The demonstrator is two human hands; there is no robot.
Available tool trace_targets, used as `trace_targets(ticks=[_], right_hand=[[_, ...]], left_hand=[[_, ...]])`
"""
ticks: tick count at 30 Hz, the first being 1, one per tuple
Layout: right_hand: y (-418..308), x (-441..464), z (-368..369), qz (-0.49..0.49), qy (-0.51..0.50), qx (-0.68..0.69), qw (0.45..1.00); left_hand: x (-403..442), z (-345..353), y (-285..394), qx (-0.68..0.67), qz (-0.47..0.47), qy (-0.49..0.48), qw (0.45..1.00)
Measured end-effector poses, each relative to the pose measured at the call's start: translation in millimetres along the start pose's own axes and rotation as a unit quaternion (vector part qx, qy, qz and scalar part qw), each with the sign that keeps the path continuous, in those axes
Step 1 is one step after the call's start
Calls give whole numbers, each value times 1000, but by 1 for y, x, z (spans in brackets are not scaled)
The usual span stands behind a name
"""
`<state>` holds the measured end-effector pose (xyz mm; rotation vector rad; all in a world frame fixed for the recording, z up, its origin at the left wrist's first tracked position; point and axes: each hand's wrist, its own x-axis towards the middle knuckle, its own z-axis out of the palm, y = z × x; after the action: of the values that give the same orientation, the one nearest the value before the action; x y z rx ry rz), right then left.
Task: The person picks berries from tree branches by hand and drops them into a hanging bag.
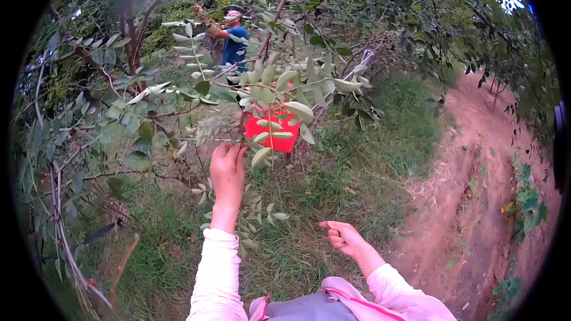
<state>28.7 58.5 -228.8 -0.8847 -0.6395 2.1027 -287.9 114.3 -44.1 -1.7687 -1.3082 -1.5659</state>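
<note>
My left hand is raised at the middle of the view, its thumb and fingertips closed at a leafy branch. What lies between the fingertips is too small to make out. Pale green compound leaves hang just above and to the right of it. Behind these leaves is a bright red object, perhaps a bag or bucket, partly covered. My right hand is held lower, over the grass, with curled fingers and the index finger and thumb together at the front. Anything in it is hidden.
Another person in a blue shirt stands farther back among the branches, arm raised. Thin branches cross the left side. Grass covers the ground ahead, and a bare dirt path runs along the right.
</note>
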Motion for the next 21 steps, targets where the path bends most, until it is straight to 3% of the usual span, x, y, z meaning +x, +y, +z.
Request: trace_targets(ticks=[5,11,15,17,20,21], right_hand=[[41,26,-54,40,60,286,955],[20,85,-65,74,56,399,912],[-57,142,-33,67,16,396,916],[-116,165,0,23,-2,362,932],[-211,212,40,-48,-108,343,932],[-239,226,58,-117,-135,292,940]], left_hand=[[12,3,-23,37,-20,-27,999],[14,13,-33,39,3,15,999],[2,25,-38,41,-9,21,999],[0,29,-36,49,-17,5,999],[1,45,-28,1,-57,19,998],[-4,52,-32,-6,-73,26,997]])
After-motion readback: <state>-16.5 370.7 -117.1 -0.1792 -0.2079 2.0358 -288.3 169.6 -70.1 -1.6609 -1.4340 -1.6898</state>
